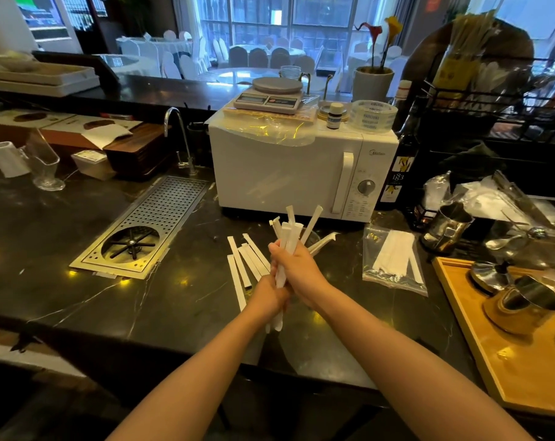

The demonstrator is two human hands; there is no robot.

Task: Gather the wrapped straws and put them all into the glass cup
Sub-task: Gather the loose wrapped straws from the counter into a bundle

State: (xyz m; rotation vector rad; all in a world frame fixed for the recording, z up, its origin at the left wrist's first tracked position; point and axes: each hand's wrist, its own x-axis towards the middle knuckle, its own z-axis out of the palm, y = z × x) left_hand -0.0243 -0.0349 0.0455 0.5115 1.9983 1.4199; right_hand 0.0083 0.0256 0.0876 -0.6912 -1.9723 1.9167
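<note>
Matt paper-wrapped straws (pixel 249 265) lie on a glossy dark marble counter (pixel 79 281) beside a perforated metal drain (pixel 161 214).

Two hands (pixel 296 270) closed on one bundle of wrapped straws (pixel 288 237), number within not countable; about five loose wrapped straws (pixel 249 265) flat on counter; one bagged pack of straws (pixel 393 261); one microwave (pixel 301 173); one scale (pixel 269 95); two steel pitchers (pixel 447 230) noted.

A dark marble counter (pixel 180 300) carries loose wrapped straws (pixel 247 265), a white microwave (pixel 288 173) and a bagged straw pack (pixel 393 259).
</note>
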